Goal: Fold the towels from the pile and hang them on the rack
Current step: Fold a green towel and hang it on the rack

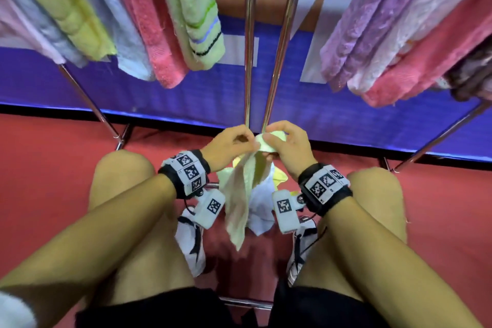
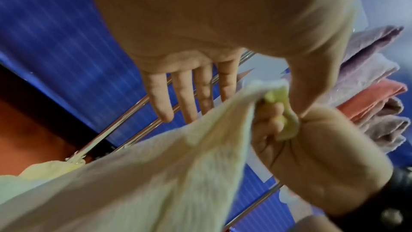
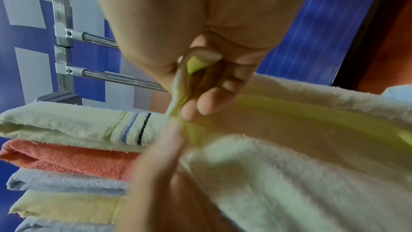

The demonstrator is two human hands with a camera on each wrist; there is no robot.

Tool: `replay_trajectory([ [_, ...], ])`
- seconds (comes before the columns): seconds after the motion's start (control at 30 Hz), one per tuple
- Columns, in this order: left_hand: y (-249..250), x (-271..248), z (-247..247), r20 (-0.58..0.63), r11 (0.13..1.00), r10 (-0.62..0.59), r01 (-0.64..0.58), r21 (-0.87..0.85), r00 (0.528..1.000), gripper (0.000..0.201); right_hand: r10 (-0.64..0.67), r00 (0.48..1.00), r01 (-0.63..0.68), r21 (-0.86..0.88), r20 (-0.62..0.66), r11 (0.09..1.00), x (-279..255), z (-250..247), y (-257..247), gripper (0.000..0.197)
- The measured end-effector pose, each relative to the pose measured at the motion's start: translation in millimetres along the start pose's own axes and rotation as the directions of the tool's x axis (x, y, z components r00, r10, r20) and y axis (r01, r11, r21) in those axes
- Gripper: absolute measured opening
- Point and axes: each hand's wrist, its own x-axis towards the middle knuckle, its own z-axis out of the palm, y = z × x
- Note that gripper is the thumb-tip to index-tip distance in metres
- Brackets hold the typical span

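A pale green towel [image 1: 241, 194] is held up in the middle of the frame, between the knees. Its top edge is pinched by the left hand [image 1: 226, 145], whose other fingers [image 2: 185, 94] are kept straight. A bunched corner is gripped in the right hand [image 1: 288, 145]. Below, the pile [image 1: 262, 210] is seen on the red floor [image 1: 53, 168]. Folded towels [image 1: 170, 21] are hung on the rack [image 1: 249, 42] across the top.

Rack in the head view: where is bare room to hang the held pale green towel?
Free: the two bare chrome bars in the middle, between the striped light green towel and the lilac towel. Beyond these, both sides are crowded with hung towels.
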Motion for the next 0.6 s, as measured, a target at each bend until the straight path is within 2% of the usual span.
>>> replay_trajectory([
  [0.07,-15.7,-4.1,6.7,0.026,1.0,-0.012,0.012,0.008,1.0,0.027,0.012,1.0,-0.012,0.002,-0.014,1.0,2.0,2.2,4.0,0.017],
  [0.2,-48.3,4.4,12.9,-0.145,0.973,0.014,0.02,0.228,0.989,0.016,0.029,1.0,-0.029,-0.07,-0.002,0.997,4.9,3.1,17.2,0.021],
  [0.27,-53.4,11.5,8.4,-0.188,0.972,0.022,0.022,0.232,0.982,0.01,-0.005,1.0,0.007,-0.217,0.008,0.976,6.5,-2.2,22.3,0.035],
  [0.33,-53.7,15.6,1.8,-0.173,0.971,0.021,0.021,0.236,0.985,0.013,-0.041,0.998,0.054,-0.446,0.038,0.894,8.2,-8.0,28.2,0.045],
  [0.43,-56.5,14.5,-3.2,-0.139,0.975,-0.013,0.044,0.218,0.99,0.02,-0.085,0.996,0.062,-0.627,-0.006,0.777,8.5,-11.3,37.6,0.033],
  [0.5,-58.4,11.6,-3.7,-0.15,0.971,-0.027,0.062,0.231,0.988,0.019,-0.115,0.993,0.072,-0.66,-0.022,0.748,10.0,-11.0,41.2,0.021],
  [0.6,-62.1,6.7,-6.8,-0.16,0.945,-0.028,0.079,0.318,0.987,0.016,-0.157,0.987,0.126,-0.67,0.015,0.731,13.4,-16.1,42.8,0.022],
])
